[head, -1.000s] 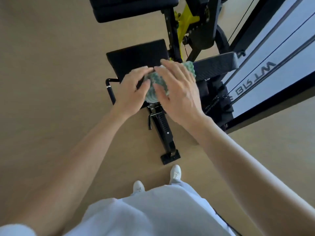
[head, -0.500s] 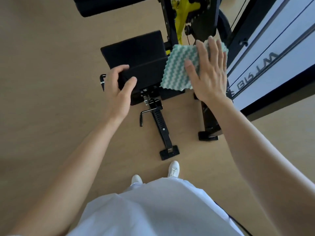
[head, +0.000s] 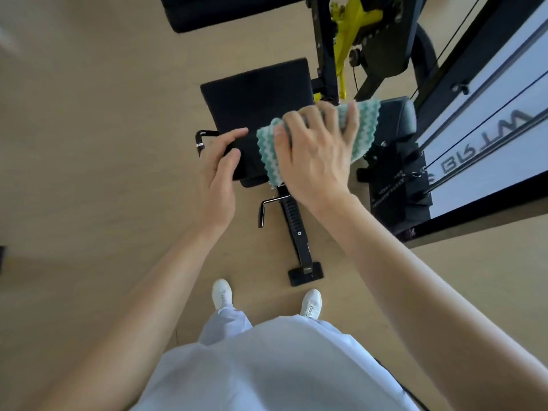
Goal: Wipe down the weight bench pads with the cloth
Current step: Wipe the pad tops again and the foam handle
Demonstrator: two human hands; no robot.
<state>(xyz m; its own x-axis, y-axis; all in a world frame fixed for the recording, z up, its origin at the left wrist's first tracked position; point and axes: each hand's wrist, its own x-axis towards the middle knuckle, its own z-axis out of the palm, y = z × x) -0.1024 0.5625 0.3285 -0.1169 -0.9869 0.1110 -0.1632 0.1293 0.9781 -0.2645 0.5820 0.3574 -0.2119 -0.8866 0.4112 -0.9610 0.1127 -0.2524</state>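
A black seat pad of the weight bench lies below me at centre. A green and white zigzag cloth is spread over the pad's near right edge. My right hand presses flat on the cloth, fingers curled over it. My left hand grips the pad's near left corner, thumb on top. A second black pad shows to the right, partly under the cloth. A longer back pad is at the top edge.
The bench's black floor leg with foot plate and a bent adjustment handle lie between the pad and my white shoes. A yellow and black machine frame with cables and a white panel stands at the right. Tan floor stretches left.
My right hand has drawn the cloth from the right-hand pad back toward me, onto the seat pad's near right edge. My left hand still holds the pad's corner.
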